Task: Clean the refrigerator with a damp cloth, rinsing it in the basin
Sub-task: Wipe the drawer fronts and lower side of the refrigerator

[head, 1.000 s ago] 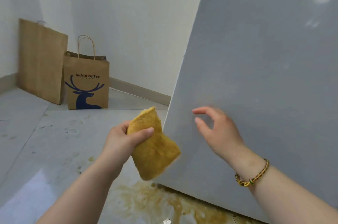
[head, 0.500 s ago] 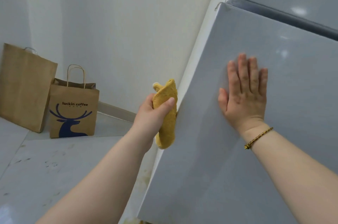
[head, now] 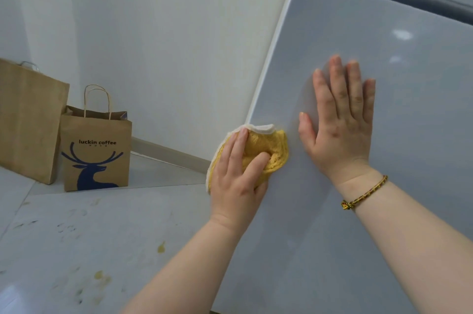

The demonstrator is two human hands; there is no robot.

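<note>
The left hand [head: 235,180] is now pressing the gripped yellow cloth [head: 271,149] on the edge of the refrigerator door [head: 409,160], no longer beside it. The right hand [head: 340,132] is lying flat there, fingers straight. Wiping is only starting, I think.

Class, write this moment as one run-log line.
left hand: holds cloth against refrigerator door | right hand: flat on door | stage: wipe

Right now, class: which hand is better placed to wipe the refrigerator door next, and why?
The left hand: its fingers grip the yellow cloth against the refrigerator door near its left edge. The right hand lies flat and bare on the door, probably bracing it.
</note>
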